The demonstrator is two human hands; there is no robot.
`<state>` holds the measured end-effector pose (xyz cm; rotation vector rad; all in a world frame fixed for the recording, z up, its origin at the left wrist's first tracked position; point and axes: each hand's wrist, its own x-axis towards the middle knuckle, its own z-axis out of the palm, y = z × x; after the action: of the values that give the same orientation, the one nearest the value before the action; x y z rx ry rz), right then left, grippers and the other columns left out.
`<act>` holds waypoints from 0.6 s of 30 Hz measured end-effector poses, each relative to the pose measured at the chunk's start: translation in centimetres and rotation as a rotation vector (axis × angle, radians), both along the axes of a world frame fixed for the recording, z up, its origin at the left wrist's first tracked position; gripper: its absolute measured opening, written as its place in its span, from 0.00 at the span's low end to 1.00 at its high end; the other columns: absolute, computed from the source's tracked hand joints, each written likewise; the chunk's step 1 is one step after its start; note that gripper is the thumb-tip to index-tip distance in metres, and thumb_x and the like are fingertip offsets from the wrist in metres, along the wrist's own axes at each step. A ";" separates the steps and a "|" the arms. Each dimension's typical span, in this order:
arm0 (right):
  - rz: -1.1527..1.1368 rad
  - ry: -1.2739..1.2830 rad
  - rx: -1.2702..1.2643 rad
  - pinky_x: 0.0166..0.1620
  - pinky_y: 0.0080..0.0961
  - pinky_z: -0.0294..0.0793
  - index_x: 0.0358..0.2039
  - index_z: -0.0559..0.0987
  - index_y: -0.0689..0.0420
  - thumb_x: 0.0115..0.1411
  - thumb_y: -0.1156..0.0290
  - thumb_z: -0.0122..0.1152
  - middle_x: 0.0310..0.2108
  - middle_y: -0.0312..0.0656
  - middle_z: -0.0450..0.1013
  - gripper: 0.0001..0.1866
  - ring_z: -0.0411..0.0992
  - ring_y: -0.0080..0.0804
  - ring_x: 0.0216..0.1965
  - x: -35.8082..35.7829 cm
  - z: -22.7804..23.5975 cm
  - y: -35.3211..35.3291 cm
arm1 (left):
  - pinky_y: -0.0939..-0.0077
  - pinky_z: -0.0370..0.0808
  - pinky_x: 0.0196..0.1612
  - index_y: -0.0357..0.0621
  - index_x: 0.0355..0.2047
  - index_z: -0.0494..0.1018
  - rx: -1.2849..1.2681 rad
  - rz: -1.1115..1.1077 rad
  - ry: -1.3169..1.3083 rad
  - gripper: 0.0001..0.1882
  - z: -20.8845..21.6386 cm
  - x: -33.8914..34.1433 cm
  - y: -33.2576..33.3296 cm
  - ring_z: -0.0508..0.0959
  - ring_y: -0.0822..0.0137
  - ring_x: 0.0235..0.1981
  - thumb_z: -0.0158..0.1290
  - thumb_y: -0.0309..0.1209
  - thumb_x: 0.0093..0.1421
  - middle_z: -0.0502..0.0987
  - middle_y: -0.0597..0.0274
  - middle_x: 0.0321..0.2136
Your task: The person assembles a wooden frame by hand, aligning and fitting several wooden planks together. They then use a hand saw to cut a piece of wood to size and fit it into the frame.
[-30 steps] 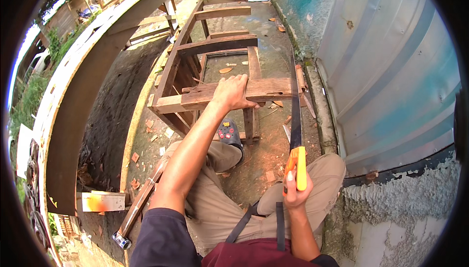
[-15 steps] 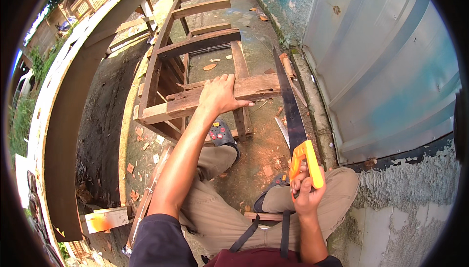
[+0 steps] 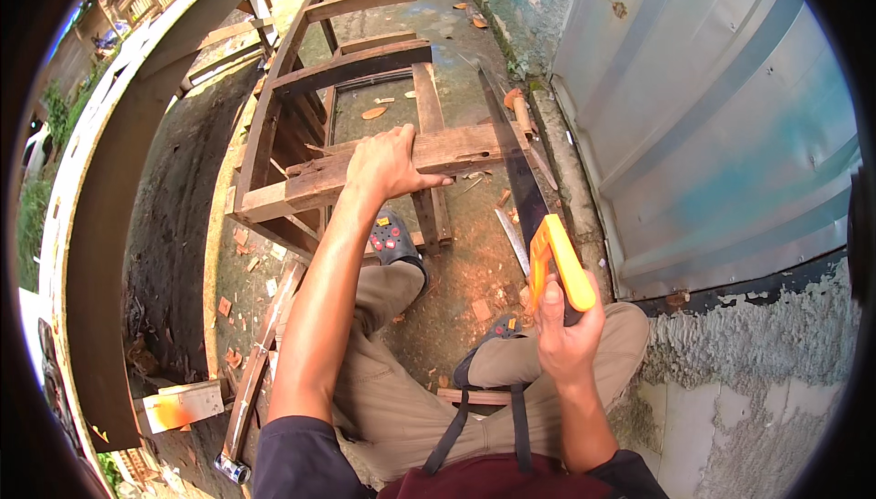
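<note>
My left hand (image 3: pixel 386 166) bears down on a rough brown wooden plank (image 3: pixel 465 149), its fingers curled over the far edge and the thumb stretched along the near side. The plank lies across a wooden frame (image 3: pixel 258 148) of several slats. In my right hand (image 3: pixel 568 326) is a handsaw with a yellow-orange handle (image 3: pixel 568 266), gripped in closed fingers. Its dark blade (image 3: pixel 522 175) points away from me and crosses the plank near the right end. Whether the teeth have bitten into the wood I cannot tell.
A second saw blade (image 3: pixel 513 241) lies on the concrete among wood chips. Further right stands a corrugated metal sheet (image 3: pixel 712 134) beside a rough wall. A long curved board (image 3: pixel 100 253) runs along the left, and a hammer (image 3: pixel 232 470) lies at lower left.
My right hand has moved up, and the saw now lies across the plank a little inward from its end. The left hand keeps its place on the plank; the whole view has shifted slightly.
</note>
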<state>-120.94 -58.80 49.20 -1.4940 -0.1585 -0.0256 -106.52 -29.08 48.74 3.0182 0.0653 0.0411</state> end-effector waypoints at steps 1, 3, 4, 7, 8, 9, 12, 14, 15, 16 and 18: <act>0.003 -0.011 -0.024 0.30 0.16 0.66 0.42 0.74 0.63 0.69 0.68 0.60 0.28 0.32 0.70 0.10 0.66 0.15 0.27 0.6 -0.1 0.0 | 0.52 0.77 0.52 0.37 0.46 0.72 -0.007 0.001 -0.013 0.50 0.0 0.2 0.0 0.81 0.47 0.48 0.64 0.73 0.41 0.81 0.46 0.45; 0.002 -0.035 -0.058 0.30 0.16 0.66 0.42 0.74 0.63 0.69 0.69 0.60 0.28 0.32 0.70 0.10 0.65 0.15 0.27 1.3 -0.1 0.2 | 0.52 0.78 0.52 0.37 0.45 0.73 -0.019 0.000 -0.028 0.50 -0.4 0.1 0.1 0.82 0.47 0.47 0.63 0.73 0.40 0.81 0.46 0.44; -0.004 -0.053 -0.070 0.30 0.16 0.66 0.42 0.74 0.63 0.69 0.69 0.60 0.28 0.32 0.70 0.10 0.65 0.15 0.27 1.6 0.3 0.4 | 0.52 0.78 0.51 0.37 0.43 0.73 -0.031 -0.001 -0.042 0.49 -0.4 0.3 0.2 0.81 0.46 0.47 0.64 0.73 0.40 0.81 0.45 0.43; 0.014 -0.001 -0.109 0.30 0.17 0.66 0.41 0.75 0.64 0.69 0.70 0.60 0.28 0.32 0.70 0.09 0.65 0.15 0.27 1.5 1.2 0.6 | 0.51 0.77 0.50 0.36 0.41 0.73 -0.053 0.013 -0.040 0.48 -0.4 0.0 0.2 0.81 0.43 0.46 0.64 0.72 0.40 0.80 0.42 0.41; 0.022 0.022 -0.123 0.31 0.17 0.66 0.40 0.75 0.65 0.69 0.71 0.59 0.28 0.32 0.70 0.09 0.65 0.15 0.28 1.4 1.7 0.6 | 0.51 0.77 0.50 0.36 0.40 0.73 -0.054 0.008 -0.060 0.48 -0.6 -0.1 0.3 0.81 0.43 0.46 0.64 0.72 0.40 0.80 0.42 0.41; 0.012 0.046 -0.102 0.31 0.17 0.66 0.41 0.75 0.65 0.69 0.71 0.59 0.28 0.32 0.69 0.09 0.65 0.15 0.28 0.7 1.7 0.4 | 0.51 0.77 0.50 0.36 0.40 0.73 -0.055 0.004 -0.080 0.48 -0.8 -0.1 0.4 0.81 0.43 0.46 0.64 0.72 0.40 0.80 0.42 0.41; -0.032 0.061 -0.076 0.31 0.17 0.67 0.42 0.76 0.66 0.69 0.71 0.59 0.28 0.32 0.70 0.09 0.66 0.15 0.29 -1.3 1.6 -0.7 | 0.51 0.77 0.49 0.36 0.39 0.73 -0.059 -0.018 -0.088 0.47 -0.7 -0.1 0.4 0.81 0.43 0.45 0.65 0.71 0.40 0.80 0.42 0.39; -0.082 0.017 -0.097 0.32 0.18 0.68 0.43 0.77 0.66 0.69 0.71 0.60 0.28 0.32 0.70 0.10 0.66 0.15 0.29 -1.8 1.5 -0.7 | 0.51 0.78 0.48 0.36 0.39 0.72 -0.061 -0.028 -0.085 0.47 -0.7 0.1 0.3 0.81 0.42 0.44 0.66 0.71 0.40 0.80 0.42 0.39; -0.086 0.001 -0.122 0.32 0.18 0.68 0.43 0.77 0.67 0.69 0.71 0.60 0.28 0.32 0.71 0.10 0.67 0.16 0.29 -1.3 1.6 -0.4 | 0.51 0.78 0.48 0.36 0.39 0.72 -0.061 -0.030 -0.089 0.47 -0.8 0.2 0.3 0.81 0.42 0.44 0.66 0.71 0.40 0.80 0.42 0.38; -0.089 -0.014 -0.146 0.33 0.19 0.68 0.44 0.77 0.67 0.69 0.71 0.60 0.28 0.33 0.72 0.11 0.67 0.16 0.29 -0.1 1.7 0.2 | 0.51 0.78 0.48 0.35 0.39 0.72 -0.061 -0.031 -0.092 0.47 -0.9 0.3 0.3 0.81 0.42 0.44 0.66 0.70 0.40 0.80 0.42 0.37; -0.110 -0.039 -0.192 0.34 0.21 0.69 0.43 0.78 0.67 0.69 0.69 0.60 0.28 0.34 0.73 0.12 0.67 0.17 0.29 3.0 1.5 2.0 | 0.51 0.78 0.48 0.35 0.39 0.72 -0.061 -0.016 -0.086 0.47 -1.0 0.0 0.6 0.81 0.43 0.44 0.66 0.71 0.39 0.81 0.42 0.38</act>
<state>-117.93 -56.83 50.66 -1.6933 -0.1125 -0.1314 -106.55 -28.46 47.73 2.9517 0.0331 0.1643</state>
